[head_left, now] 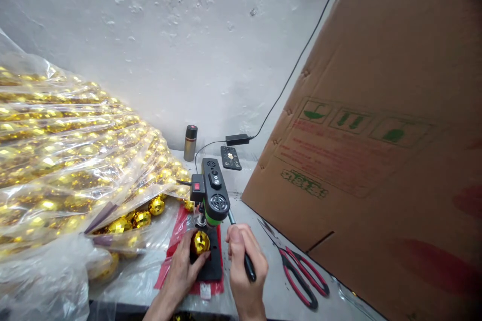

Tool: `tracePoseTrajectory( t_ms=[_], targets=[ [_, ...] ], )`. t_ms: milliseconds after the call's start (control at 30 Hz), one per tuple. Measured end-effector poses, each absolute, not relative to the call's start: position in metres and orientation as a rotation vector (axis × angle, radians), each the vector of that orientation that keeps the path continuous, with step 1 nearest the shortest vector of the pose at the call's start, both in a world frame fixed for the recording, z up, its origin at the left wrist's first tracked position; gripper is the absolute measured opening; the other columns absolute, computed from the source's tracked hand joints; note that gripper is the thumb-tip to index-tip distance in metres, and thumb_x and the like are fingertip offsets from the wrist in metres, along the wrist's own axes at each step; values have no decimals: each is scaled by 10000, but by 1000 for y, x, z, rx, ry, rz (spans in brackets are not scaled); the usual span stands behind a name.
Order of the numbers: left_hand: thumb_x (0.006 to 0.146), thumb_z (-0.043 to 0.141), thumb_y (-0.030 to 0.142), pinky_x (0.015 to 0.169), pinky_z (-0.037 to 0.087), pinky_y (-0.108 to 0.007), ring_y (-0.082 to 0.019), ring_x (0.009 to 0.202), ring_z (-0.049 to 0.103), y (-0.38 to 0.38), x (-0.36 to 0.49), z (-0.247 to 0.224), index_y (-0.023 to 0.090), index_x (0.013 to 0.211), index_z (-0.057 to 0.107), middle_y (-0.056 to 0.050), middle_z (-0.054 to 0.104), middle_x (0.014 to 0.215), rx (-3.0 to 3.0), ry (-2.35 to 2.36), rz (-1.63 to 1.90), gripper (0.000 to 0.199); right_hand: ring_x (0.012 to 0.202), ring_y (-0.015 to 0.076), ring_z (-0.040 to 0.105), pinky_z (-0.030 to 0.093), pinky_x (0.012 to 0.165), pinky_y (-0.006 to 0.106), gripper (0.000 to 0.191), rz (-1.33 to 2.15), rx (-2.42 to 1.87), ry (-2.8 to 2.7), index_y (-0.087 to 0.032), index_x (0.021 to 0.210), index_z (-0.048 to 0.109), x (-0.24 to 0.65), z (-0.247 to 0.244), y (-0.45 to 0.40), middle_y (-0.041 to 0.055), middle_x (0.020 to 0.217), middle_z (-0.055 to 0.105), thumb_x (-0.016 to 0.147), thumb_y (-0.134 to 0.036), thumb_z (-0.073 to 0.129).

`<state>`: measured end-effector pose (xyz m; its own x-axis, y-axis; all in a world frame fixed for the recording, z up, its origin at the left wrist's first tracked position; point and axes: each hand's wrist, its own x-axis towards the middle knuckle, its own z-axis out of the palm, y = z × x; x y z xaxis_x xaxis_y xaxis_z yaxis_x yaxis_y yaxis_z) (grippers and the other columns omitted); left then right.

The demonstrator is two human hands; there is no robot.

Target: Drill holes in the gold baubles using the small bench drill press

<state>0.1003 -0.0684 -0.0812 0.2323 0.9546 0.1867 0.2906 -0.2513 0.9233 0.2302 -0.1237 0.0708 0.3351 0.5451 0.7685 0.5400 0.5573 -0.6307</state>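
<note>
My left hand (184,263) is closed around a shiny gold faceted ball (202,242), thumb and fingers on its sides. The ball sits just under the head of a small black bench drill press (215,185) with a green band, over its dark base plate (211,271). Whether the drill's tip touches the ball is hard to see. On the right of the press, my right hand (246,261) is wrapped around its lever handle (249,267), which slants down toward me. Red plastic sheet (175,251) lies beneath the base.
Left stands a large clear bag (75,160) full of gold balls, several spilling near its mouth. Scissors (297,271) with red and black handles lie right, beside a large cardboard box (369,160). Behind are a phone (231,158), a power adapter (238,139) and a can (190,143).
</note>
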Motion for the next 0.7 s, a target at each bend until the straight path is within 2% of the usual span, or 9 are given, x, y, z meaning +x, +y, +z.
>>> tracePoseTrajectory(
  t_ms=[233,400,567,700],
  targets=[
    [822,732,350,1081,561,-551,-348,1218,710,-62,107,-76,214,1278,667,-150,746,1298,1786,1138,1042,480,541,96,466,392,499,212,328,48,-1077,-1292,-218,769,547,230,70,-127,-34,678,517,1087,-213,464],
    [775,755,353,1022,558,-596,-385,1139,709,-56,113,-84,197,1273,693,-160,763,1229,1859,1201,1023,525,543,93,470,386,502,211,302,18,-1056,-1316,-219,788,543,232,68,-128,-33,687,528,1075,-166,464],
    [786,736,332,1011,546,-588,-380,1131,688,-58,115,-90,178,1287,688,-165,748,1221,1872,1216,978,526,569,99,514,401,524,221,273,-11,-1033,-1360,-224,821,531,236,49,-127,-25,722,552,1064,-126,452],
    [789,744,328,1013,542,-571,-372,1131,682,-60,115,-88,187,1294,680,-162,737,1227,1873,1223,943,528,604,113,561,432,566,239,326,-51,-991,-1318,-225,780,522,234,29,-125,-22,710,556,1082,-159,418]
  ],
)
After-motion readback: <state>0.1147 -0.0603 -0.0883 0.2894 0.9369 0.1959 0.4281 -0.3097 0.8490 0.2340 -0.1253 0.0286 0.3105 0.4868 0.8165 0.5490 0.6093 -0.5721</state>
